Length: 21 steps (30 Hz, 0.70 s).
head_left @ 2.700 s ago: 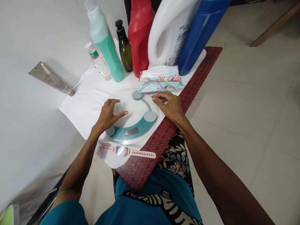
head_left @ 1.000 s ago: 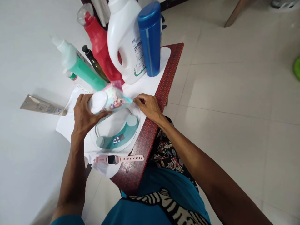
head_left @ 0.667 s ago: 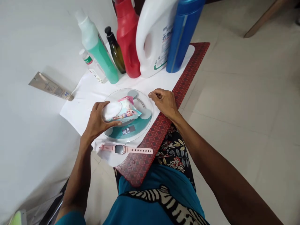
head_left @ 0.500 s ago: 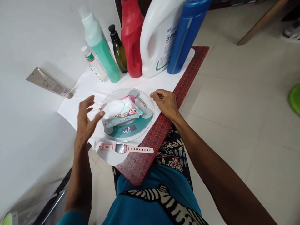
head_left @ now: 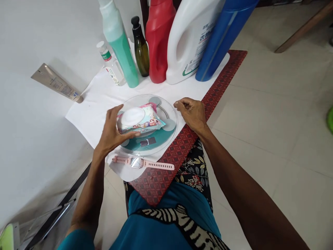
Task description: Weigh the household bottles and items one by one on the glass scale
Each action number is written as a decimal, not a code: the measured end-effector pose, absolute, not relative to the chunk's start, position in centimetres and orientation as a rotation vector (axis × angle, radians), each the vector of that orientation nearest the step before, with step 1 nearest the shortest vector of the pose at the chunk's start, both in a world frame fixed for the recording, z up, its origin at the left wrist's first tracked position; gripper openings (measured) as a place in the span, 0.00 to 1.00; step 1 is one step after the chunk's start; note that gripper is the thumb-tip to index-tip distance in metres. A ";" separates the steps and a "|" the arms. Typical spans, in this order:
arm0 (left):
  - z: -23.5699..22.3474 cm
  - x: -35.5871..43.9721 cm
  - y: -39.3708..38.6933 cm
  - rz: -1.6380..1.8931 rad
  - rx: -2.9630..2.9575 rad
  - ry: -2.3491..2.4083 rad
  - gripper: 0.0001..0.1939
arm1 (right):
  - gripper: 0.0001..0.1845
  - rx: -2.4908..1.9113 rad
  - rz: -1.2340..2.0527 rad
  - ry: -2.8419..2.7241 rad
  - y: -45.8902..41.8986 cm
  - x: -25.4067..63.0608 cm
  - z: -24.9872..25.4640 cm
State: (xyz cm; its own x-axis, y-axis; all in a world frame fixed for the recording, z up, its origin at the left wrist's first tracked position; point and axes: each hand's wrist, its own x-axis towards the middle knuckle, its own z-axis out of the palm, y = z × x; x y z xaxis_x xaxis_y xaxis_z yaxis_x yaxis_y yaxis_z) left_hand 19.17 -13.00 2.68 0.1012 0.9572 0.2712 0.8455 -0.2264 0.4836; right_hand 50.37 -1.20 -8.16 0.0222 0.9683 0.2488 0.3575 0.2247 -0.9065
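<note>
A soft pack of wet wipes [head_left: 142, 119] with a white lid and cartoon print lies on a round glass scale [head_left: 166, 113] with a teal band and a dark display. My left hand [head_left: 111, 130] wraps the pack's left end, thumb under its front edge and fingers over the top. My right hand [head_left: 191, 113] rests curled at the scale's right rim, fingers pressed together; I cannot see anything in them. The scale sits on white paper [head_left: 93, 107] over a red patterned board [head_left: 166, 177].
A pink smartwatch [head_left: 142, 163] lies flat in front of the scale. Behind stand a small clear bottle [head_left: 111, 64], a green bottle [head_left: 121, 45], a dark bottle [head_left: 140, 47], a red jug [head_left: 158, 38], a white jug [head_left: 192, 38] and a blue bottle [head_left: 223, 38]. A tan tube [head_left: 57, 83] lies left.
My left hand took the wipes pack from behind the scale, set it on the glass and let go. It has now come back and closed round the pack's left end. The right hand stayed put.
</note>
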 end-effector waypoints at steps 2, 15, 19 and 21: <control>2.2 20.0 -12.2 0.725 2.263 1.770 0.58 | 0.14 -1.305 0.792 -1.521 -1.2 50.4 -8.1; 1.4 17.2 -12.0 1.007 2.002 2.122 0.45 | 0.11 -1.307 0.836 -1.469 -1.3 50.6 -8.1; 1.3 11.3 -11.9 1.182 1.730 2.458 0.45 | 0.11 -1.306 0.864 -1.457 -1.2 50.7 -8.2; 0.8 8.0 -11.5 1.178 1.591 2.606 0.45 | 0.10 -1.321 0.868 -1.457 -1.2 50.6 -8.2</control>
State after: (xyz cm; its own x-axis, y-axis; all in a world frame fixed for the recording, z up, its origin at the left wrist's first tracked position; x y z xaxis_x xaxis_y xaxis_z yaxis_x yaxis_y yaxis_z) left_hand 8.02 -11.53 0.81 -0.5206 0.7239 0.4527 0.8180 0.2709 0.5074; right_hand 50.64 -1.21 -8.22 0.0370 0.9824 0.1832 0.3062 0.1633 -0.9379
